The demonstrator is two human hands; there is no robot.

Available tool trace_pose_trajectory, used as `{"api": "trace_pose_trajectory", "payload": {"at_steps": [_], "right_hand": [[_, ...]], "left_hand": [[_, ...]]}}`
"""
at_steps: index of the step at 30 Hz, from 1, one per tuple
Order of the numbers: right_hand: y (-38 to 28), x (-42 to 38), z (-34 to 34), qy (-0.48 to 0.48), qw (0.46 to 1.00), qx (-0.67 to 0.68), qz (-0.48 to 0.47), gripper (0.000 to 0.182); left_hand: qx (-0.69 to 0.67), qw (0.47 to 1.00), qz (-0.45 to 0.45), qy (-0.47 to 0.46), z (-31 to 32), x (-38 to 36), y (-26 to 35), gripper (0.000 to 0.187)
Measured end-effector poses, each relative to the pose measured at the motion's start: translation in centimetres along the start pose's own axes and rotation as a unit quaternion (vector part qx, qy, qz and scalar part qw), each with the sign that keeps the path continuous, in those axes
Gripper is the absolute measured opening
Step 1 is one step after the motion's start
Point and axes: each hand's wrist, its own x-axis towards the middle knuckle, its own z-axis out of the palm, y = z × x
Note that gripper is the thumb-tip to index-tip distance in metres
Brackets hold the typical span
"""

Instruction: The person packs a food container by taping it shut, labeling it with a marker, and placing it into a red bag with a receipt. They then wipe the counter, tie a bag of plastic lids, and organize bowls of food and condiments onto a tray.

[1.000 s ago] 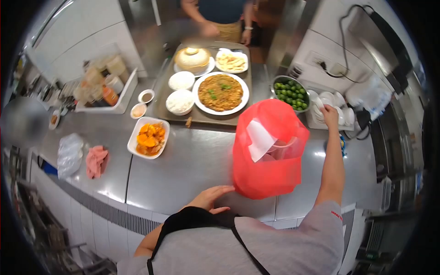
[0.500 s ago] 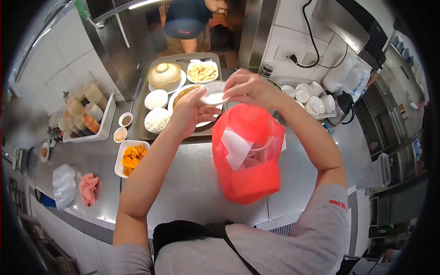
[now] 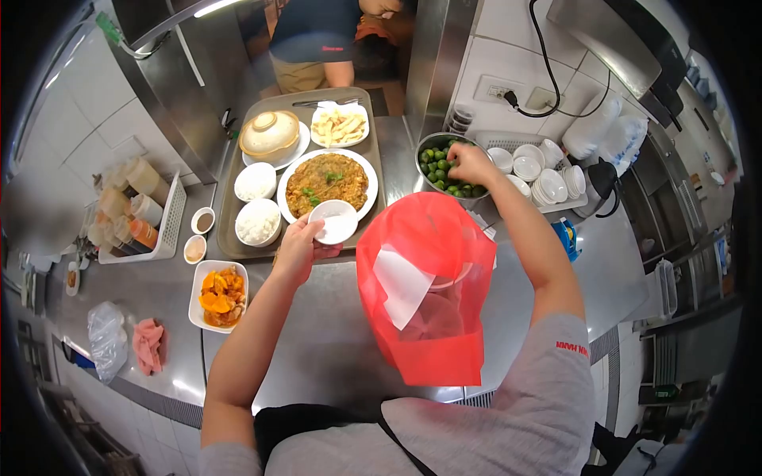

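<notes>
The left hand (image 3: 298,247) holds a small white dish (image 3: 333,221) by its near rim, fingers closed on it, just above the front edge of a brown tray (image 3: 384,151) on the steel counter (image 3: 317,333). The right hand (image 3: 470,163) reaches well away from the left one into a metal bowl (image 3: 426,147) full of small green limes (image 3: 438,163); its fingers curl down among the fruit, but whether they have closed on a lime is hard to tell from this angle. Between the two arms, nearer the person, stands a red plastic bag (image 3: 429,278) with its mouth open, a white slip of paper (image 3: 401,285) and what looks like a clear container showing through its side. On the tray sit a large white plate of a brown, pancake-like dish (image 3: 327,182) just behind the small dish, two white bowls of rice (image 3: 258,220), a lidded clay pot (image 3: 270,133) on a plate, and a plate of pale sliced food (image 3: 340,125). Left of the tray are two small sauce cups (image 3: 198,234), a white rack of bottles (image 3: 135,222), and a white rectangular dish of orange food (image 3: 220,293). A pink cloth (image 3: 148,345) and a clear crumpled bag (image 3: 107,339) lie near the counter's left front edge. To the right of the limes is a stack of small white bowls (image 3: 540,170). Another person (image 3: 317,40) stands at the far end of the tray.
</notes>
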Motion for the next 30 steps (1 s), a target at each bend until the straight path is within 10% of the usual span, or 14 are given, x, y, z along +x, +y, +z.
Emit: {"api": "trace_pose_trajectory", "payload": {"at_steps": [2,6,8,11,18,30], "right_hand": [[0.3,0.8,-3.3,0.102,0.972,0.175,0.116,0.025],[3.5,2.2,-5.4,0.085,0.982,0.115,0.126,0.021],[3.9,2.1,-4.2,-0.071,0.985,-0.155,-0.018,0.022],[4.0,1.6,-2.0,-0.016,0.959,-0.275,-0.064,0.020],[2.0,1.3,-3.6,0.044,0.998,0.043,0.007,0.013],[1.3,0.3,-3.2,-0.103,0.994,-0.001,0.037,0.019]], "left_hand": [[0.012,1.000,0.001,0.001,-0.7,0.0,0.0,0.029],[0.004,1.000,0.008,0.001,-0.8,0.3,-0.2,0.029],[-0.004,1.000,0.008,-0.004,-0.3,0.6,-0.2,0.029],[-0.012,1.000,0.006,-0.013,0.2,0.8,-0.2,0.029],[-0.008,1.000,0.005,-0.017,-0.3,0.8,-0.5,0.028],[-0.030,0.999,0.003,-0.025,0.3,1.0,-0.5,0.029]]}}
